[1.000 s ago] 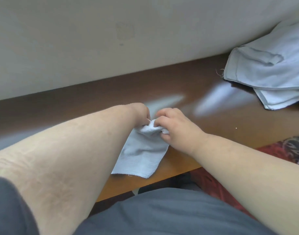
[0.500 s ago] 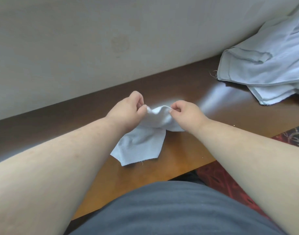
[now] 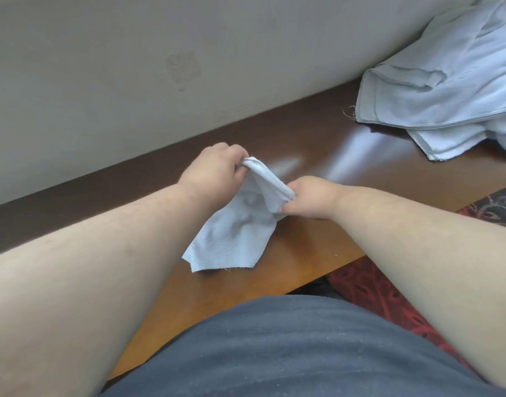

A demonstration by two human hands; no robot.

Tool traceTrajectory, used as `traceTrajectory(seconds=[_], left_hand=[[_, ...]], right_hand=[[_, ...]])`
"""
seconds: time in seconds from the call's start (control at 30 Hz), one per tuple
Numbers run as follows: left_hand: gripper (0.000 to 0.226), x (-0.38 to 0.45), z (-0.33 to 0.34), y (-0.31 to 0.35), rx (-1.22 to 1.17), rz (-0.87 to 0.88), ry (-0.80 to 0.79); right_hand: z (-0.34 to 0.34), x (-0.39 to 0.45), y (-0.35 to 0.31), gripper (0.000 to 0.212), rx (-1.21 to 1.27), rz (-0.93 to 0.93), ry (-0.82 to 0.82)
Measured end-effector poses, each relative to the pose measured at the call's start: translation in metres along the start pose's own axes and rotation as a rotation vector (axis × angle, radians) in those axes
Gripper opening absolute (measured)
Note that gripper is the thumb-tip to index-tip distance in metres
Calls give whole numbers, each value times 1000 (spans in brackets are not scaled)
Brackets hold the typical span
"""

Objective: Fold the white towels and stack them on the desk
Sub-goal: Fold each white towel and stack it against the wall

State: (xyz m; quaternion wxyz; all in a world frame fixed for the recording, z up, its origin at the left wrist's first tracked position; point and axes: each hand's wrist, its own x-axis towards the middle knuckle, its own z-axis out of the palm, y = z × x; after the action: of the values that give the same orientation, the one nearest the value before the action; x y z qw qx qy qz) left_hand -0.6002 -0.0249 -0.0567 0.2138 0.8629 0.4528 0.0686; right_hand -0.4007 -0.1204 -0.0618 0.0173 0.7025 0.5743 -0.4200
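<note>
Both hands are up over the glossy brown wooden surface [image 3: 317, 247], working one small white terry-cloth towel [image 3: 231, 236]. The left hand [image 3: 214, 170] is curled shut, fingers pinching one end of the towel's stitched top hem, and the right hand [image 3: 310, 197] is closed tight on the other end of that same hem, knuckles turned toward the left. The hem runs taut between the two fists, sloping down from left to right. Below it the cloth hangs loose and rumpled, its frayed lower edge trailing toward the near edge of the surface; whether that corner touches the wood is hard to tell. Over at the far right corner of the surface, against the pale grey wall [image 3: 131, 81], sits a loose heap of larger white towels [image 3: 452, 90], well apart from the hands, with a piped edge showing and one layer poking out underneath. A dark grey garment [image 3: 274, 348] fills the bottom of the view, and red patterned fabric [image 3: 372, 293] shows beyond the surface's near edge on the right.
</note>
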Motion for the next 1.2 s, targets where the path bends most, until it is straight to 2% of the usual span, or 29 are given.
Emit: traceTrajectory(seconds=[0.1,0.23,0.33,0.4,0.43,0.5,0.57,0.6,0.63,0.7,0.77,0.83,0.9,0.93,1.0,1.07,1.13,1.2], left_hand=[[19,5,-2,-2,-49,-137,43],[18,17,-8,-5,-134,-282,138],[19,21,-8,-4,-106,-298,132],[21,24,-8,-3,-113,-354,148],[23,25,-8,-2,-134,-413,160],[27,28,-8,-2,-178,-563,168],[37,28,-5,5,-175,-663,156],[45,26,-3,14,-154,-640,149],[51,23,0,26,-136,-535,147],[50,18,10,52,-136,-170,103],[37,12,20,79,-78,119,2],[43,11,35,101,41,167,-101],[53,15,48,113,97,36,-135],[47,18,53,116,100,-31,-125],[19,27,55,116,92,-128,-97],[6,35,51,116,44,-193,-57],[18,43,44,121,-84,-262,11],[30,56,36,130,-224,-432,35]], right_hand=[[-10,-2,8,27,221,34,-8],[-22,-8,18,21,212,5,-97],[-26,-12,26,39,295,30,-167],[-28,-13,33,40,308,60,-211],[-30,-14,36,39,318,76,-198],[-33,-12,44,29,390,118,-61],[-34,-10,50,15,577,138,82],[-34,-10,50,13,713,132,104],[-33,-11,49,15,839,118,108],[-32,-11,45,18,1004,91,122],[-34,-9,41,24,1143,95,114],[-40,-5,41,31,1303,167,101],[-47,0,45,35,1444,275,93],[-50,4,49,35,1497,302,65],[-59,10,58,45,1544,269,-14],[-67,19,69,62,1466,179,-52],[-68,26,78,64,1377,126,-28],[-59,31,84,53,1340,75,-66]])
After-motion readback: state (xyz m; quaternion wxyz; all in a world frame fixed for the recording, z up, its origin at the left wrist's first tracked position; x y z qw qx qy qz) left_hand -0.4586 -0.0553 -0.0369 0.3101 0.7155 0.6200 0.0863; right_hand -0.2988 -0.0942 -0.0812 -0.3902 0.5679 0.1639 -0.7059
